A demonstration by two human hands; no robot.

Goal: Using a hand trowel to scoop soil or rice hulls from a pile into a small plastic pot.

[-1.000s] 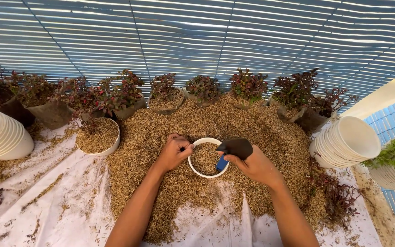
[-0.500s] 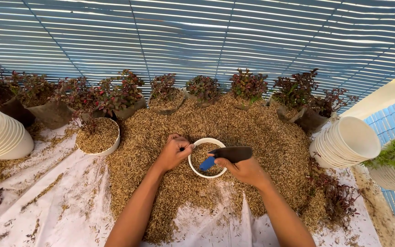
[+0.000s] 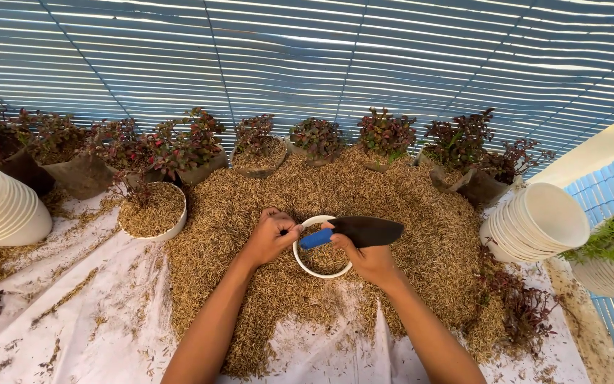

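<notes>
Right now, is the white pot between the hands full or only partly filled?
Partly filled. The white pot stands upright in the husk pile; husks lie well below its rim, inner wall showing. The left hand grips its rim.

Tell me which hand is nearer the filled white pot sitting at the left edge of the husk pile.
Left. The left hand grips the small pot's rim, right of the filled pot; the right hand, holding the trowel, is farther right.

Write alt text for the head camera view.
A person's left hand grips the rim of a white pot sunk in a heap of rice husks, while the right hand holds a blue-handled trowel over it. Red-leaved potted plants line the back.
</notes>
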